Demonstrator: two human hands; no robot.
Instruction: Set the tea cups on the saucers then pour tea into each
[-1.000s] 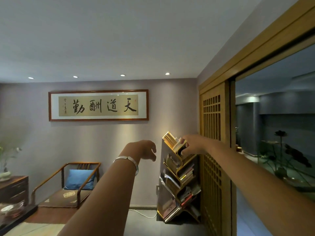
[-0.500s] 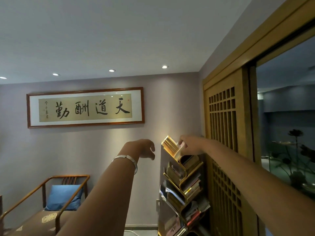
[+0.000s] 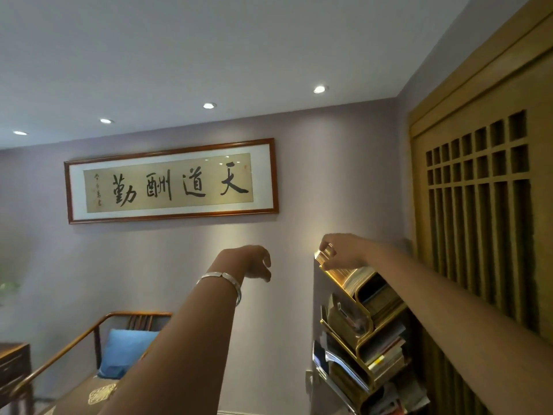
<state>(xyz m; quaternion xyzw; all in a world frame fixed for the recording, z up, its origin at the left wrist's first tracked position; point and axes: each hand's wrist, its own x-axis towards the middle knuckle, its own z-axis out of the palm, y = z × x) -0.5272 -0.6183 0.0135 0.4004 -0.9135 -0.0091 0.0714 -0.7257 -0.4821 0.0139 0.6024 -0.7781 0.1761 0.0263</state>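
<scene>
No tea cups, saucers or teapot appear in the head view. My right hand (image 3: 341, 251) reaches forward and grips the top of a book (image 3: 353, 275) lying on the uppermost shelf of a gold tree-shaped bookshelf (image 3: 363, 324). My left hand (image 3: 254, 262), with a silver bracelet on its wrist, hangs in the air to the left of the shelf with its fingers loosely curled, holding nothing.
A framed calligraphy scroll (image 3: 170, 182) hangs on the grey wall ahead. A wooden lattice screen (image 3: 478, 220) stands close on the right. A wooden armchair (image 3: 98, 330) with a blue cushion (image 3: 125, 351) sits at lower left, next to a dark cabinet (image 3: 15, 366).
The view has tilted up and drawn closer to the bookshelf. My right hand has shifted to the left end of the top book. My left hand stays raised.
</scene>
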